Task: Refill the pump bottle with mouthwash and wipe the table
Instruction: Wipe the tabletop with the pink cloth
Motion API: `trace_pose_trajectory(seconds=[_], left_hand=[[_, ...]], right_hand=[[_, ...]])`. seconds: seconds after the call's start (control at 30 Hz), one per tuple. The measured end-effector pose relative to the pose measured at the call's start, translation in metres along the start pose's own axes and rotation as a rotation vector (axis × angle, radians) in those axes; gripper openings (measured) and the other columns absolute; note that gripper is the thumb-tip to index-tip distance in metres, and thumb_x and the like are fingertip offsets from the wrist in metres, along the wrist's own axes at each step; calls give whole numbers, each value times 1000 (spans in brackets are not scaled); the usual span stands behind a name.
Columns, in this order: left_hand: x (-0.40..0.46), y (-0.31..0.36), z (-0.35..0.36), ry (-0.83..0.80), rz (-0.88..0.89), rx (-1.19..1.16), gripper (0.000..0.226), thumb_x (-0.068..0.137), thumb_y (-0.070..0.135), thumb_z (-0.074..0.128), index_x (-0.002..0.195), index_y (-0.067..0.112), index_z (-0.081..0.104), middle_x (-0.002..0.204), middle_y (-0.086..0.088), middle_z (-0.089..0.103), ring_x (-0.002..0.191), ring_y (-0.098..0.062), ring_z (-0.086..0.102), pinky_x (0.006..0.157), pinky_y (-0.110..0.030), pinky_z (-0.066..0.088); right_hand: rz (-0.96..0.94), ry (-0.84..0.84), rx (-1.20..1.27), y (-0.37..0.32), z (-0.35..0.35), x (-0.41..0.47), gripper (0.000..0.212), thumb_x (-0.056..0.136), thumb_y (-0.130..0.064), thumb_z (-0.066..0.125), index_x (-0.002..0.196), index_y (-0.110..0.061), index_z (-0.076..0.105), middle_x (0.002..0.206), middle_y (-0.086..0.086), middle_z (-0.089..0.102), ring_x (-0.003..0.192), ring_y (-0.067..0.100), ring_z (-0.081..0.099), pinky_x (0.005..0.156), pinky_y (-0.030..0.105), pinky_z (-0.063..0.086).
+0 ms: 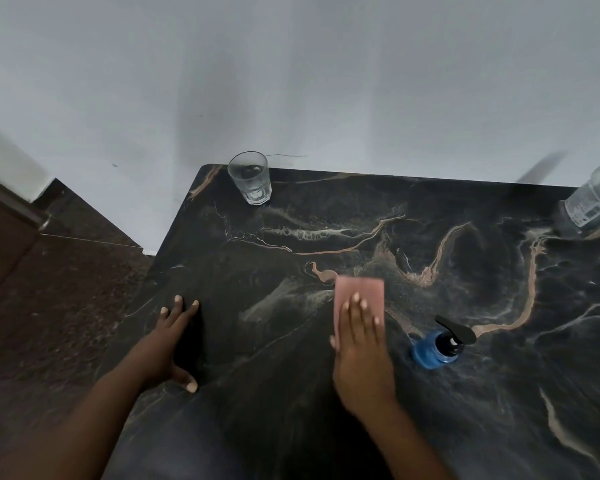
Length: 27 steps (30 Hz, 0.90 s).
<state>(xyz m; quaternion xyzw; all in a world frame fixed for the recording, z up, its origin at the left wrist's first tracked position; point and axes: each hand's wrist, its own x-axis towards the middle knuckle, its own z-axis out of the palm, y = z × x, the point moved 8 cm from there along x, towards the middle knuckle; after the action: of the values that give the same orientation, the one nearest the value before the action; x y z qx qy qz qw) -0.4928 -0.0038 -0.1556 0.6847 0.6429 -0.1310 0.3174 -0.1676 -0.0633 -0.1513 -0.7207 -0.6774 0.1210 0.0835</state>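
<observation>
A pink cloth [360, 289] lies flat on the dark marbled table [430, 237], and my right hand [361, 348] presses on its near half with straight fingers. Just right of that hand stands the blue pump bottle [433, 349] with its black pump head fitted. My left hand [174, 341] rests flat on the table near its left edge, fingers spread, holding nothing. The clear mouthwash bottle [593, 199] stands at the table's far right, partly cut off by the frame edge.
An empty drinking glass [252, 176] stands at the table's far left corner against the white wall. The table's left edge drops to a dark speckled floor [49, 289].
</observation>
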Motion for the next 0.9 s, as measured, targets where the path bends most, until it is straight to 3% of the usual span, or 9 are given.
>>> trace_pose_trajectory(seconds=[0.23, 0.4, 0.47, 0.57, 0.63, 0.7, 0.77, 0.83, 0.9], left_hand=[[0, -1, 1, -7, -4, 6, 156, 45, 37, 97, 153, 26, -15, 158, -1, -31, 147, -30, -23, 116, -61, 22], [0, -3, 2, -6, -9, 5, 157, 46, 36, 97, 152, 26, -17, 156, 1, -33, 147, -28, -23, 118, -57, 23], [0, -4, 2, -3, -12, 6, 157, 46, 35, 97, 152, 26, -18, 154, 2, -35, 147, -28, -23, 118, -57, 23], [0, -3, 1, 0, -10, -2, 159, 44, 36, 97, 152, 24, -18, 153, 3, -35, 147, -27, -22, 116, -59, 25], [-1, -3, 1, -4, -9, -11, 159, 43, 37, 97, 152, 24, -18, 154, 3, -35, 146, -27, -23, 115, -62, 25], [-1, -3, 1, -8, -10, -15, 158, 43, 36, 97, 153, 25, -17, 156, 2, -33, 146, -27, -23, 115, -62, 25], [-1, -3, 2, -8, -8, -18, 158, 44, 37, 97, 153, 26, -17, 156, 3, -33, 146, -27, -24, 115, -63, 24], [-1, -3, 2, -16, -6, -21, 157, 45, 38, 97, 152, 27, -17, 155, 4, -34, 146, -27, -24, 115, -64, 22], [-1, -2, 2, -18, -7, -29, 157, 45, 38, 97, 152, 27, -17, 154, 5, -34, 146, -27, -25, 115, -65, 21]], right_hand=[[120, -86, 76, -37, 10, 116, 66, 103, -30, 25, 152, -2, -9, 161, 18, -15, 149, 31, -14, 122, 44, -7], [-197, -176, -9, -138, 44, 64, 67, 105, -32, 25, 152, 2, -8, 160, 21, -15, 149, 34, -12, 120, 46, -11], [-328, -117, -42, -165, 56, 20, 75, 99, -43, 44, 153, 1, 15, 161, 22, 7, 150, 34, 8, 121, 47, 1], [-473, -195, -55, -175, 81, -68, 85, 67, -63, 71, 134, -12, 58, 144, 6, 49, 130, 20, 53, 110, 39, 41], [-524, -118, -88, -161, 85, -99, 63, 87, -48, 57, 134, -8, 53, 137, 2, 56, 122, 13, 59, 109, 36, 36], [-424, -175, -209, -120, 87, -102, 50, 104, -16, 17, 142, 16, 25, 143, 18, 50, 135, 22, 47, 117, 40, 17], [-313, 11, -501, -80, 64, -89, 49, 102, -5, -2, 141, 20, 13, 149, 41, 22, 148, 42, 6, 119, 42, 0], [-299, 182, -372, -54, 29, -90, 54, 103, -20, 12, 147, 11, 14, 146, 26, 43, 148, 41, -11, 119, 41, -1], [-270, 82, -153, -36, 16, -79, 77, 93, -35, 47, 149, 7, 15, 152, 13, 35, 149, 32, -11, 117, 40, 2]])
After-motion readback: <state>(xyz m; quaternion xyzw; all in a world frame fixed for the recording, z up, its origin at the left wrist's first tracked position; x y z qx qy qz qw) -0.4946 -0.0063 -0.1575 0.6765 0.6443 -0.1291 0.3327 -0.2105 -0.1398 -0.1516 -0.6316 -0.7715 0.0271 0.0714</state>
